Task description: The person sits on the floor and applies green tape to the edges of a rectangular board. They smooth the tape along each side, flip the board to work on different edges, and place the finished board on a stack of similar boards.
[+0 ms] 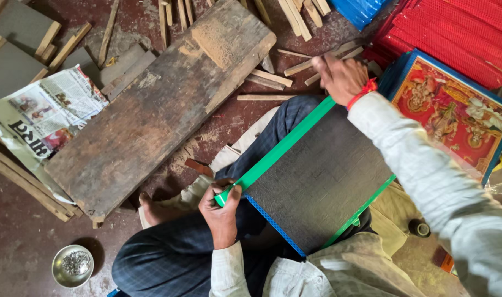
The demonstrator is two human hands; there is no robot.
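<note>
Framed backing board (317,181) rests across my lap, stiff and probably light; my left hand (222,208) pinches its green corner edge, my right hand (342,77) closes around thin wooden strips (317,61) beyond it.

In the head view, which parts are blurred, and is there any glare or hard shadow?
Head view: the right hand is motion-blurred over the wood strips; the near pale sleeve is soft, out of focus; the left hand on the green-edged dark board is sharp; light is even, no hard shadows; faint sheen on the small metal bowl.
</note>
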